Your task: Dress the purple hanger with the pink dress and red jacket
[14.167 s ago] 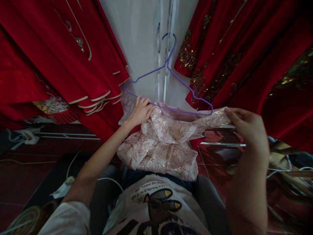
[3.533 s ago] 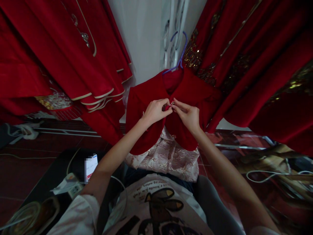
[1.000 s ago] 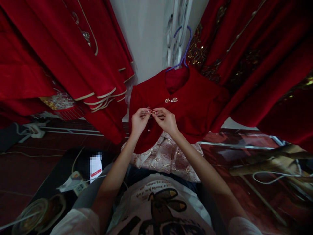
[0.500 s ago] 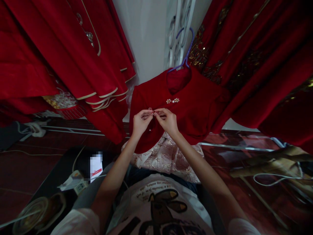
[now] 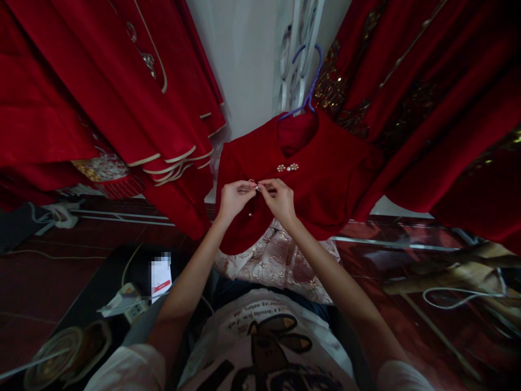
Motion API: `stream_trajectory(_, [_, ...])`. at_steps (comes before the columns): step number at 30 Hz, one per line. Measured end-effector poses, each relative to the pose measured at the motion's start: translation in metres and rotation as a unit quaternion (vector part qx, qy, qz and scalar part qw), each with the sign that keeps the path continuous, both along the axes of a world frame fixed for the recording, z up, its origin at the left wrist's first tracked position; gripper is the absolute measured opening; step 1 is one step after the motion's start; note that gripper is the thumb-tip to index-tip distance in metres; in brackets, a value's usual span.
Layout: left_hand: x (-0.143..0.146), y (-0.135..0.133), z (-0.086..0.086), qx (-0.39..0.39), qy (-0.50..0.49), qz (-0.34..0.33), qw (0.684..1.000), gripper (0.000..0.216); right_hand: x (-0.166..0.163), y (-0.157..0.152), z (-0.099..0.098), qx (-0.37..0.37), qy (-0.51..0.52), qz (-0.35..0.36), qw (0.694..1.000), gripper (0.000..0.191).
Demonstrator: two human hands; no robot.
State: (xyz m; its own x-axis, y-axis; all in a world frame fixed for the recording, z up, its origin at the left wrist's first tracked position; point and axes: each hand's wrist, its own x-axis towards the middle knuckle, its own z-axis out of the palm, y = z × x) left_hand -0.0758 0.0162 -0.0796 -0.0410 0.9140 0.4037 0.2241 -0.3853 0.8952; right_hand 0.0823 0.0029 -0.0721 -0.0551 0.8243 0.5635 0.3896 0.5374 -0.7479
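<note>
A short red jacket (image 5: 325,190) hangs in front of me on a purple hanger (image 5: 312,87). A flower-shaped clasp with a pearl (image 5: 288,168) joins its front below the neckline. Lower on the front, my left hand (image 5: 235,201) and my right hand (image 5: 280,200) meet fingertip to fingertip. Both are closed in a pinch around a small pearl button (image 5: 257,188) at the jacket's edge; the fingers partly cover it. Another small pearl (image 5: 249,214) shows beneath my left hand. Pale pink patterned cloth (image 5: 280,260) lies under the jacket, across my lap.
Red garments (image 5: 154,108) hang on the left, and red ones with gold trim (image 5: 427,119) on the right. A white metal rack (image 5: 303,65) stands behind the jacket. At lower left are a power strip (image 5: 134,307), a white-and-red card (image 5: 161,279) and a lidded plastic cup (image 5: 55,355).
The fingertips have shifted slightly around the pearl button, which now shows a little more between them. Jacket and hanger hang almost as before.
</note>
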Motion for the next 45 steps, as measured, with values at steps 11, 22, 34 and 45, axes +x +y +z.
stream_trajectory(11, [-0.008,-0.044,-0.036,-0.042,0.095,0.021,0.994,0.018,0.061,-0.025,0.007,-0.087,-0.048,0.046,0.994,0.022])
stream_trajectory(22, [0.013,-0.076,-0.049,-0.098,0.082,-0.054,0.990,0.013,0.083,-0.041,-0.029,-0.109,-0.248,0.004,0.962,0.019])
stream_trajectory(34, [0.019,-0.074,-0.062,-0.131,-0.004,-0.037,0.991,0.019,0.066,-0.052,-0.012,-0.224,-0.026,0.175,0.958,0.027])
stream_trajectory(45, [0.023,-0.069,-0.058,-0.085,0.000,0.004,0.996,0.013,0.033,-0.046,-0.039,-0.079,-0.112,0.036,0.990,0.017])
